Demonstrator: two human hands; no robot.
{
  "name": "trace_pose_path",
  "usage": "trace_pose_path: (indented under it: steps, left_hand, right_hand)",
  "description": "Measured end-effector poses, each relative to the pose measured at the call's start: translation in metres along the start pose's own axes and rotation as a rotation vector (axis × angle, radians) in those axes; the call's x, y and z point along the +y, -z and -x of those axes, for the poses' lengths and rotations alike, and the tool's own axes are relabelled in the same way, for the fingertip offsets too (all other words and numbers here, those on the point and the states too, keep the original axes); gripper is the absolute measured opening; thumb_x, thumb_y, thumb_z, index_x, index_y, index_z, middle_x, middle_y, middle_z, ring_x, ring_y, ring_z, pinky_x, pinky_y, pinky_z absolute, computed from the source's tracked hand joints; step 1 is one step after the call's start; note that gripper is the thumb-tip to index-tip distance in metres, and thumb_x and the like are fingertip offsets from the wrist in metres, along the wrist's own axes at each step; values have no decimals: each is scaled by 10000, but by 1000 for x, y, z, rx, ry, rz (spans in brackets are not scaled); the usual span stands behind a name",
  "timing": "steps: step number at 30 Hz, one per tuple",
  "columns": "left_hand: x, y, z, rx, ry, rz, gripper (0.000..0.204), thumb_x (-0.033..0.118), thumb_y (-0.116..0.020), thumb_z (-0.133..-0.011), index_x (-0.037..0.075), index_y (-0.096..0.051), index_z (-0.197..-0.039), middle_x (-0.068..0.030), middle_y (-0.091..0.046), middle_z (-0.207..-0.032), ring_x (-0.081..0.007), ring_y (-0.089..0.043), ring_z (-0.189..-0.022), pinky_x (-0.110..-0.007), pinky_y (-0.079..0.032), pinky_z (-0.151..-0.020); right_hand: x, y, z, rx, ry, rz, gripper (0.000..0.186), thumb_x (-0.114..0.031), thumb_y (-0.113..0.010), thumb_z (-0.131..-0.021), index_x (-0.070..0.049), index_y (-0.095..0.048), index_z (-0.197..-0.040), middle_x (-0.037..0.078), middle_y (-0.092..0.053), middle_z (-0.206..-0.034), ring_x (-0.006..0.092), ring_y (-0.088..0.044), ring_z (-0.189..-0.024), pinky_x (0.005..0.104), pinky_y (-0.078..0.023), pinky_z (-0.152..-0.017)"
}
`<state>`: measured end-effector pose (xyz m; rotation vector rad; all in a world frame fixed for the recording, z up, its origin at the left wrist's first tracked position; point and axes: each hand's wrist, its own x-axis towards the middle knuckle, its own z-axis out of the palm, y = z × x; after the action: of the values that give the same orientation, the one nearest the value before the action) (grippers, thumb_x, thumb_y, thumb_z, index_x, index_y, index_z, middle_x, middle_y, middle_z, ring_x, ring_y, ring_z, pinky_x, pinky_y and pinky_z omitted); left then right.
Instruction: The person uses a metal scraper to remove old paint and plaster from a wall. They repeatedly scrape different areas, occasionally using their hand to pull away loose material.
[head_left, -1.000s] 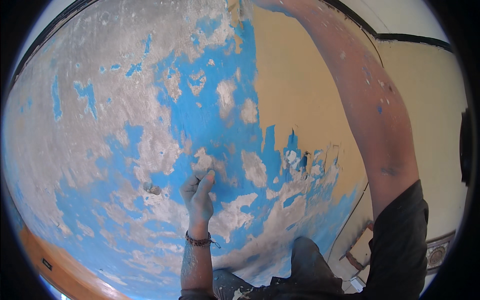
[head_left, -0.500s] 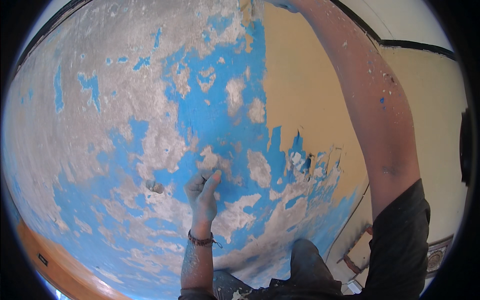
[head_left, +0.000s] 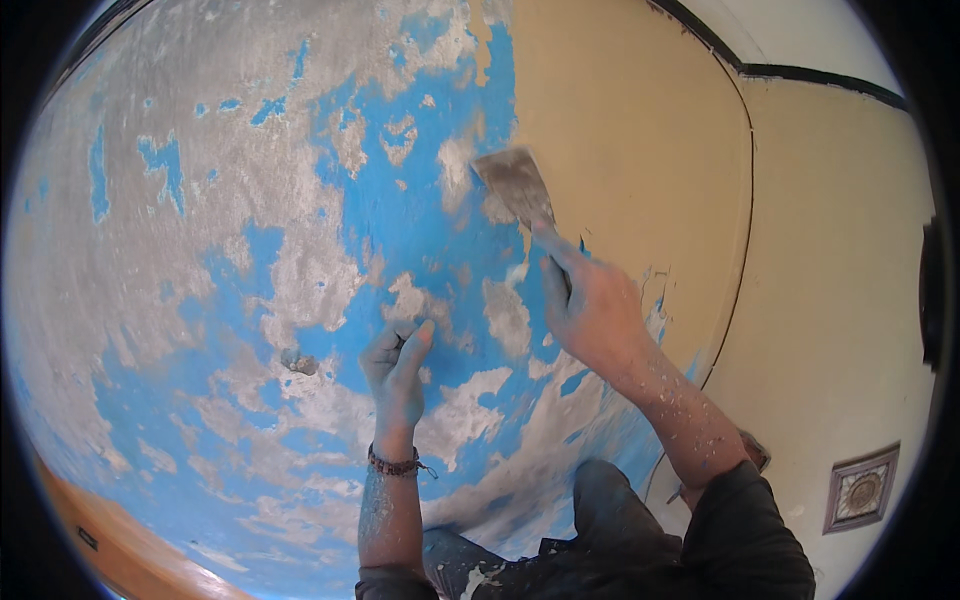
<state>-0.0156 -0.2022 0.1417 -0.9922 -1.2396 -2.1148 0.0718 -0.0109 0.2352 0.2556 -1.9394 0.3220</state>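
Note:
My right hand (head_left: 600, 310) is closed round a broad-bladed paint scraper (head_left: 517, 185), its forefinger stretched along toward the blade. The blade tilts up and to the left, over the border between the blue paint and the yellow-tan coat of the wall (head_left: 620, 150). The handle is mostly hidden in my fist. My left hand (head_left: 395, 365), dusty and with a braided bracelet (head_left: 393, 462) at its wrist, is curled into a fist in front of the blue, patchy part of the wall. Its thumb lies along the bent fingers, and I see nothing in it.
Grey bare patches and flaking blue paint cover the wall's left side. A small grey lump or hole (head_left: 298, 361) lies left of my fist. Along the bottom left runs an orange-brown wooden edge (head_left: 150, 555). A framed square ornament (head_left: 862, 488) is at the lower right.
My right hand has come down from the top edge to the middle, bringing the scraper into view. My left hand stays closed in about the same spot. The view has shifted slightly.

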Motion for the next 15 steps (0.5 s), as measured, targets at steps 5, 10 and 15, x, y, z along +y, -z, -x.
trace_pose_path:
  steps: [5,10,15]
  left_hand:
    - [0,6,0,-32,-25,-49,197,188,-670,-838,44,-605,-718,27,-525,-661,-62,-407,-622,-237,-309,-581]
    - [1,10,0,-21,-11,-64,224,210,-672,-840,49,-598,-703,32,-509,-640,-61,-386,-599,-243,-291,-554]
    - [-1,6,-2,-68,-28,-45,239,218,-672,-845,48,-594,-695,43,-490,-632,-52,-363,-588,-232,-274,-537]
  right_hand:
    - [-26,11,-83,128,28,33,290,-129,-511,-876,-53,-609,-1139,223,-614,-759,337,-623,-686,400,-491,-653]
    - [-29,-10,-42,88,-57,-1,301,-177,-506,-881,-87,-614,-1147,227,-626,-805,331,-633,-715,392,-503,-685]
    - [-28,7,-70,89,-90,-19,308,-176,-501,-884,-97,-616,-1157,219,-638,-862,322,-635,-761,383,-499,-728]
